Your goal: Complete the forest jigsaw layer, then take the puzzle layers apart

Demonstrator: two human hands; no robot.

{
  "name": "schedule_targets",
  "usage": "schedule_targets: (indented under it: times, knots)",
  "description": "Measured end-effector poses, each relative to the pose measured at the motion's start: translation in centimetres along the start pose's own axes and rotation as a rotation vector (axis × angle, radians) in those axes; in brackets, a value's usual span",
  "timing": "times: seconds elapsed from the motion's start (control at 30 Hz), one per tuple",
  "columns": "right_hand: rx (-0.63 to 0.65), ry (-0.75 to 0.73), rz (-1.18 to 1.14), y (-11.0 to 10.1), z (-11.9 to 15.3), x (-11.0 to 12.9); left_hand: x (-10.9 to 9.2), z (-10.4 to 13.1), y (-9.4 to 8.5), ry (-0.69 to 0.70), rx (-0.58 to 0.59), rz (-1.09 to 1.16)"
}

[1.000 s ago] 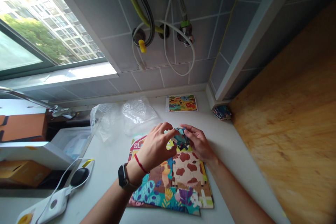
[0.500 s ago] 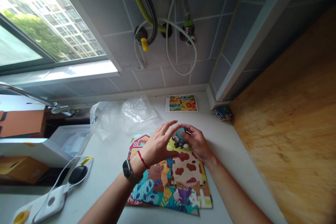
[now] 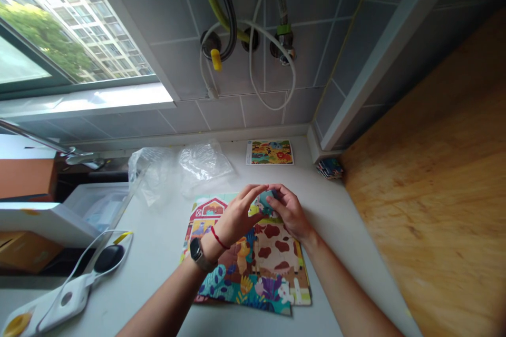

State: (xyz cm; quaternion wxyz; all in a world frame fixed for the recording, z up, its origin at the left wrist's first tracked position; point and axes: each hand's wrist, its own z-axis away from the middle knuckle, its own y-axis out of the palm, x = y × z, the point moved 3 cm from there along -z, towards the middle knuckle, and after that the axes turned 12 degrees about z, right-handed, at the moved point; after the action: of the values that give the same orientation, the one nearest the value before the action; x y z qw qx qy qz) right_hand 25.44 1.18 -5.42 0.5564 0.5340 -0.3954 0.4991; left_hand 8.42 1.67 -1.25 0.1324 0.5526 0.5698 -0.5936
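A colourful puzzle (image 3: 272,250) with a barn, a spotted cow and plants lies on the white counter beneath both hands; its layers overlap at the lower edge. My right hand (image 3: 291,213) grips a bluish puzzle piece (image 3: 265,200) over the puzzle's upper part. Facing it from the left, my left hand (image 3: 239,216) has its thumb and fingers apart in a curve, close to the piece's left side. Whether the left fingertips touch the piece is hard to tell. A watch and a red string are on my left wrist.
Crumpled clear plastic bags (image 3: 203,164) and a picture card (image 3: 270,152) lie behind the puzzle. A small stack of pieces (image 3: 330,168) stands at the back right. A power strip (image 3: 65,300) and boxes are at left.
The fingers of both hands have come a little closer together around the piece, and the piece has tilted. The whole view has shifted slightly.
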Motion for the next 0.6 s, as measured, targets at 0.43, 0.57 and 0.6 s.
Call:
schedule_targets:
  times: [0.43,0.57,0.6]
  knots:
    - [0.023,-0.021,0.038,0.1,0.0,0.1,0.3,0.7,0.6,0.007,-0.068,0.007]
    - [0.034,0.004,0.02,0.1,0.2,-0.1,0.5,0.8,1.2,0.05,-0.075,-0.004]
    - [0.03,0.01,0.023,0.0,0.2,-0.2,0.6,0.7,1.4,0.051,-0.073,-0.011]
